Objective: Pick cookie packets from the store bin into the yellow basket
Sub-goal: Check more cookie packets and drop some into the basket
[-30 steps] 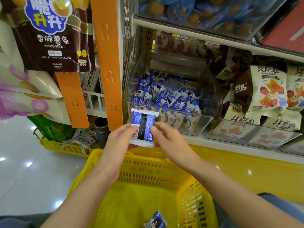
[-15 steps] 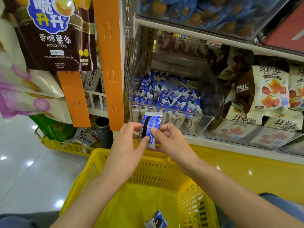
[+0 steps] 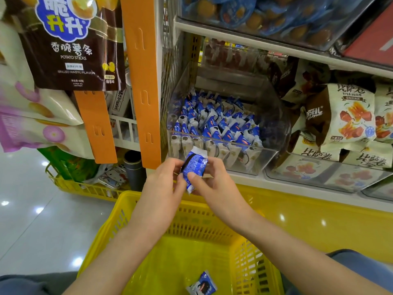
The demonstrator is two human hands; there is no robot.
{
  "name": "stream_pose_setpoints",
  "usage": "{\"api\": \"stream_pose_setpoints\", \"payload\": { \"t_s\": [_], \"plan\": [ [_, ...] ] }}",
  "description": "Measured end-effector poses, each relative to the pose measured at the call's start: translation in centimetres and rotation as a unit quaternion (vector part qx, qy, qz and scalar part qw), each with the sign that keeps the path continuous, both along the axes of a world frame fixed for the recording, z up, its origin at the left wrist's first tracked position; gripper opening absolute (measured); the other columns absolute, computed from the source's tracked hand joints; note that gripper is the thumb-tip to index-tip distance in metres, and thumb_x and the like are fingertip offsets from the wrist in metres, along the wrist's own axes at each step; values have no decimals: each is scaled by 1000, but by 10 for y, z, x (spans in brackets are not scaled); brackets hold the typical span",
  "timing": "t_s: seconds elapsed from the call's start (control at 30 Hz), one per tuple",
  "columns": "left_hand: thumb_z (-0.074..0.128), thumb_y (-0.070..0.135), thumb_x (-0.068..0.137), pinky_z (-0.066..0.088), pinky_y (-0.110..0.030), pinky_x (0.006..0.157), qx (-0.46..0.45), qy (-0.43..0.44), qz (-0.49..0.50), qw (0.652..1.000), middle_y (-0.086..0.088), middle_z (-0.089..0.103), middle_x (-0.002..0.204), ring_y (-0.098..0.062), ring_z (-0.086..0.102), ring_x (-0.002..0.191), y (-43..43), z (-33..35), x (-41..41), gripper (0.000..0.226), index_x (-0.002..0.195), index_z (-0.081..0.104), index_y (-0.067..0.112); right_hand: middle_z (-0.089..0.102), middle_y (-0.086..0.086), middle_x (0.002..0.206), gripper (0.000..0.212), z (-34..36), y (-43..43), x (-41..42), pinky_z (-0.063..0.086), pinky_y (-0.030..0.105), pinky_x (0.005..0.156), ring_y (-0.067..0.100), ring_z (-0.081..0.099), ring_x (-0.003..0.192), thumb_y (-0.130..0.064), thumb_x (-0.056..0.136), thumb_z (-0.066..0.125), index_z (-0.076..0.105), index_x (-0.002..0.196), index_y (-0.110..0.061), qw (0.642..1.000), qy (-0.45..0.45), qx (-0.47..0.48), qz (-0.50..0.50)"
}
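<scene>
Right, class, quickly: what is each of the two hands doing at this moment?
Left hand: pinching the blue cookie packet.
Right hand: pinching the same packet.

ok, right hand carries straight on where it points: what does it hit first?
Likely the left hand: the right hand points up-left, and both pinch the same cookie packet, so little gap shows between them. Depth is hard to judge.

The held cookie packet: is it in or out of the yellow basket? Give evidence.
Out: left hand and right hand pinch the cookie packet above the yellow basket rim. A second packet lies inside.
</scene>
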State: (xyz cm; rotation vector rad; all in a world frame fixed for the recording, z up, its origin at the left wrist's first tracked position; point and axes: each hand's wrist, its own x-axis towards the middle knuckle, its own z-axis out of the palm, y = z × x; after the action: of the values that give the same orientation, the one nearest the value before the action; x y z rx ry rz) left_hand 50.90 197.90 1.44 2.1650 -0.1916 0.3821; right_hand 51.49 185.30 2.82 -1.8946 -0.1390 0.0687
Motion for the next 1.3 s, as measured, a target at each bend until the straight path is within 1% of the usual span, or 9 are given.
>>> {"api": "stream_pose_setpoints", "payload": {
  "t_s": [0.13,0.33,0.43,0.63,0.77,0.83,0.97,1.13,1.3],
  "plan": [
    [51,20,92,53,-29,71,28,-24,1,999,7,63,97,-8,59,83,-1,1,-4,24,115,56,21,64,2,110,40,1,1,2,48,42,94,14,62,102,-23,89,60,43,124,-15,1000,3,-12,8],
    [46,18,94,40,-15,55,29,-7,19,999,4,62,91,-8,58,73,-2,3,-3,30,124,50,22,64,-1,108,36,-2,2,3,49,36,91,11,62,97,-20,90,57,43,123,-18,998,-15,-52,16],
    [44,23,95,46,-21,63,54,-3,11,998,0,65,98,-14,60,82,-2,6,-5,30,125,50,20,62,-10,92,31,-3,-1,1,49,16,73,-3,60,79,-22,91,54,43,120,-21,994,-38,-97,27],
    [41,22,96,50,-41,70,126,-12,23,992,-6,65,96,-24,61,85,-1,13,-7,27,120,51,14,58,-10,76,22,-5,-2,-2,40,13,51,-5,53,59,-21,89,53,39,105,-28,988,-52,-140,49],
    [40,18,96,50,-37,71,100,-15,26,995,-5,61,102,-21,59,86,-3,13,-8,24,115,53,11,55,-12,71,19,-3,0,-4,38,9,50,-8,52,58,-19,89,54,40,102,-24,990,-41,-123,63],
    [40,17,96,47,-24,68,85,-23,26,996,-3,61,102,-15,57,84,-1,10,-6,23,113,55,11,55,-12,73,18,-3,0,-3,38,10,51,-8,51,58,-23,90,54,42,103,-23,990,-30,-120,67],
    [44,12,94,37,-3,60,21,-11,44,999,10,54,80,-1,50,68,0,8,-1,20,105,61,10,57,-12,84,24,2,1,-1,40,12,61,-6,52,65,-27,91,54,43,112,-22,992,1,-101,77],
    [43,11,96,39,-7,54,-73,47,70,994,10,60,74,1,55,61,7,8,8,22,99,64,15,54,-7,127,44,6,2,-4,49,36,95,9,58,109,-29,92,54,37,131,-21,994,24,3,107],
    [36,42,96,51,-31,80,-357,242,-18,902,0,73,87,-14,68,87,4,20,5,32,89,64,29,54,-9,122,56,7,0,1,49,13,80,4,58,95,-28,86,63,34,133,-26,998,16,1,59]
  ]
}}
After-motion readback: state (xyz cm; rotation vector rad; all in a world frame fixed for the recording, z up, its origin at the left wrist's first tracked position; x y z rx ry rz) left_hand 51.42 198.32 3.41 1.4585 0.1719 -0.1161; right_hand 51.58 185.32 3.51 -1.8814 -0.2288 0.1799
